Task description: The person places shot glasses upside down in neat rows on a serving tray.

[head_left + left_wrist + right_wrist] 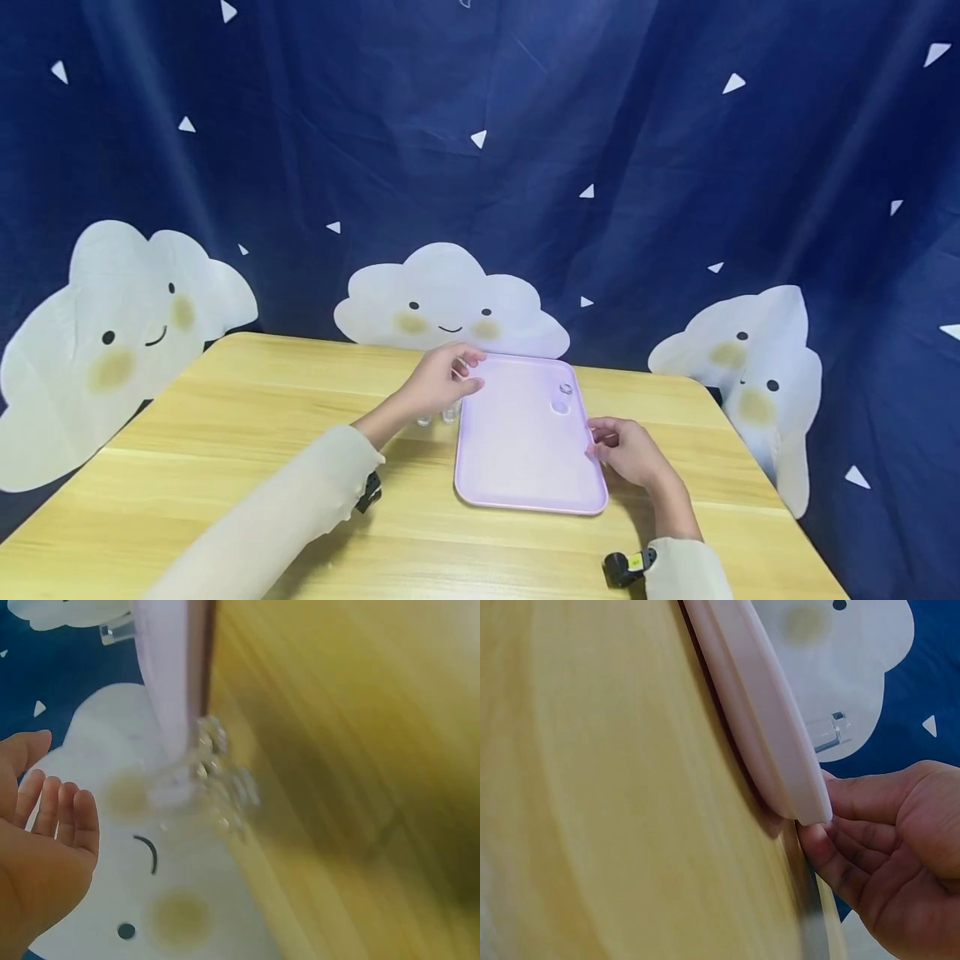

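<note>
A pale pink-lilac tray [517, 450] lies lengthwise on the table. Its right edge is pinched between the thumb and fingers of my right hand [632, 454], as the right wrist view also shows with the tray rim [780, 712]. One small clear glass [562, 400] stands on the tray's far right part. My left hand [438, 383] hovers by the far left corner, fingers loosely bent, holding nothing; in the left wrist view the left hand [52, 832] is apart from the tray. Several clear glasses [214, 780], blurred there, stand just left of the tray, partly hidden by that hand in the head view.
The wooden table [300, 500] extends on both sides of the tray. Behind it hangs a dark blue curtain [420, 125] with white triangles and smiling clouds. A small black wrist camera [626, 568] sits at the right sleeve.
</note>
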The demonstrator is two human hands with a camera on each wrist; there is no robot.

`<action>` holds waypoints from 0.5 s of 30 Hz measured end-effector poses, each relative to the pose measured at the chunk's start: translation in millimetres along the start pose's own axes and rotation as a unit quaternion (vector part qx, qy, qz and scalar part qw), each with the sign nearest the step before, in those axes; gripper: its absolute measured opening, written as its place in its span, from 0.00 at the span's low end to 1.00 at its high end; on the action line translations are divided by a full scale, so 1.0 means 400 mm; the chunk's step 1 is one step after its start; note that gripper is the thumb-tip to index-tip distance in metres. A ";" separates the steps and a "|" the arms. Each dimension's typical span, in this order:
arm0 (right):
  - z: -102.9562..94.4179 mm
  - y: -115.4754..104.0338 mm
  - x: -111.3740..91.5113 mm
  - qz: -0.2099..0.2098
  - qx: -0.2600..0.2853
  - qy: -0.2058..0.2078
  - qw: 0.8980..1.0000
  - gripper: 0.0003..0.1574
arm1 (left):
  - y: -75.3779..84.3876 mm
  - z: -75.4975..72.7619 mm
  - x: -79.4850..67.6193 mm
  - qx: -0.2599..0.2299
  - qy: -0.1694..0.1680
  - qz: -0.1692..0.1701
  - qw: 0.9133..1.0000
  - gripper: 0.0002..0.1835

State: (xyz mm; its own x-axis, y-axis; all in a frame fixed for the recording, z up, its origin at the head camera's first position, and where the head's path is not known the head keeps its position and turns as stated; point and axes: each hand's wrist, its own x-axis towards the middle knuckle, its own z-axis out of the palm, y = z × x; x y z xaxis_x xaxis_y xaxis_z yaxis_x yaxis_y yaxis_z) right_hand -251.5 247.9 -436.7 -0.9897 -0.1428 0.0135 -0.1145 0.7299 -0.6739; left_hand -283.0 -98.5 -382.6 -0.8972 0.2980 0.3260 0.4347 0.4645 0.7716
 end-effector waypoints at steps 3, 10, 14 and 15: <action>0.002 0.006 -0.002 0.006 0.001 0.001 1.000 0.25 | -0.025 -0.022 -0.023 0.024 0.001 -0.007 1.000 0.20; 0.001 0.009 -0.002 0.004 0.008 -0.004 1.000 0.25 | -0.085 -0.069 -0.068 0.045 0.007 -0.022 0.999 0.22; -0.001 0.004 -0.001 0.001 0.010 -0.003 1.000 0.25 | -0.110 -0.083 -0.083 0.045 0.011 -0.031 0.998 0.24; -0.002 0.004 -0.001 0.001 0.011 -0.003 1.000 0.25 | -0.114 -0.084 -0.085 0.045 0.011 -0.034 0.998 0.25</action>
State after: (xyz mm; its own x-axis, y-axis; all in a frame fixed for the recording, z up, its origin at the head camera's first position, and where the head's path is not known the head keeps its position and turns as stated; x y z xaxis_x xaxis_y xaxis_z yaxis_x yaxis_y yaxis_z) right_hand -251.4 249.6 -437.3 -0.9894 -0.1450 0.0070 -0.1098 0.7161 -0.6893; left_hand -274.9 -158.0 -410.6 -0.9260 0.2446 0.2875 0.3768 0.5557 0.7411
